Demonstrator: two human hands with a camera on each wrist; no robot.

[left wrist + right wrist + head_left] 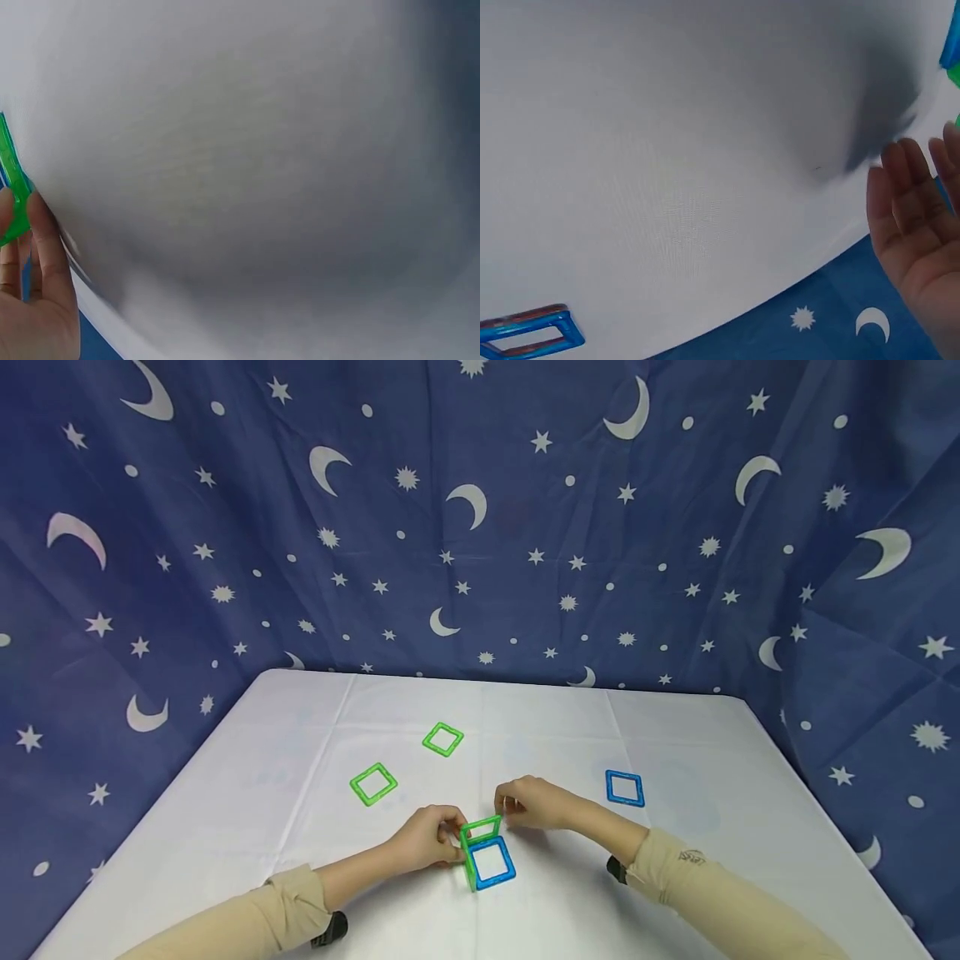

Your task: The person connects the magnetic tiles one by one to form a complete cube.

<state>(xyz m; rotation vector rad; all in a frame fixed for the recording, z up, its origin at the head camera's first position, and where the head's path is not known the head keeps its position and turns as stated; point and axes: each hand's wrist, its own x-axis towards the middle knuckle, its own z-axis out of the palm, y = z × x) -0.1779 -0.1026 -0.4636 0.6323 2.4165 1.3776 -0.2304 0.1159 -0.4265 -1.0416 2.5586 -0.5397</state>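
On desk (300, 760), blue square frame (492, 862) lies flat; left hand (427, 837) pinches upright green frame (471, 858) at its left edge; right hand (531, 802) pinches second green frame (481, 827) behind it.

You have in front of you a table (675, 893) covered with a white cloth. On it lie two green square frames: one (372, 783) to the left and one (442, 738) farther back, near the middle. A blue square frame (625, 788) lies flat on the right side, apart from the others. Near the front edge, another blue square frame (491, 862) lies flat, with green frames (480, 829) standing upright along its far and left sides.
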